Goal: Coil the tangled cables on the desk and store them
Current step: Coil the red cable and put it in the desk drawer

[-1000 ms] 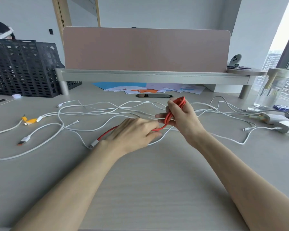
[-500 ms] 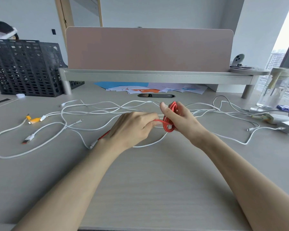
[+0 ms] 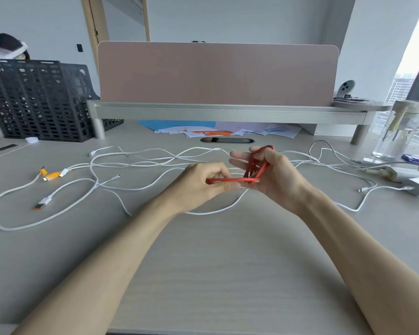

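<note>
A red cable (image 3: 257,166) is wound in loops around my right hand (image 3: 273,175), which grips the coil just above the middle of the desk. My left hand (image 3: 201,184) pinches the cable's loose end, stretched level toward the coil. Several white cables (image 3: 140,163) lie tangled across the desk behind and beside both hands. One white cable with an orange-tipped plug (image 3: 42,203) curves in a wide loop at the left.
A small orange connector (image 3: 50,175) lies at the left. A black mesh file rack (image 3: 34,100) stands at the back left, a monitor shelf (image 3: 228,112) with papers under it at the back. White chargers (image 3: 406,177) and a glass jar (image 3: 397,131) sit at the right.
The red cable's tail has been pulled off the desk and now runs taut and level between both hands. My left hand rose toward the coil. The coil turned in my right hand.
</note>
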